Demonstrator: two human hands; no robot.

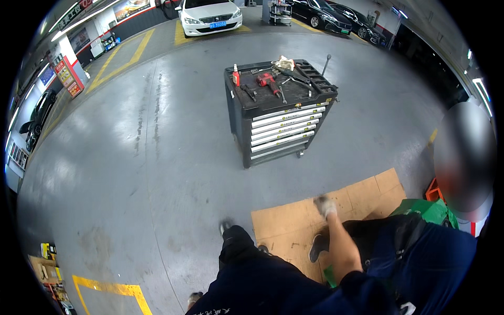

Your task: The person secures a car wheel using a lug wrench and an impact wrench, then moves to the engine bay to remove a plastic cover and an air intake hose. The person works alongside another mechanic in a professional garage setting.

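My right hand, in a white and dark work glove, reaches forward above the flat cardboard on the floor. Motion smears its fingers, and I make out nothing held in it. Only a small part of my left hand shows at the lower edge, beside my dark shirt, with its fingers mostly hidden. Ahead stands a black tool cart with silver drawers, apart from both hands. On its top lie a red impact wrench, a red bottle, a ratchet and a pale crumpled cloth or glove.
Close on my right is another person in dark blue clothes, beside a green bag or cover. A white car and two dark cars are parked far ahead. Boxes stand at the lower left, near yellow floor lines.
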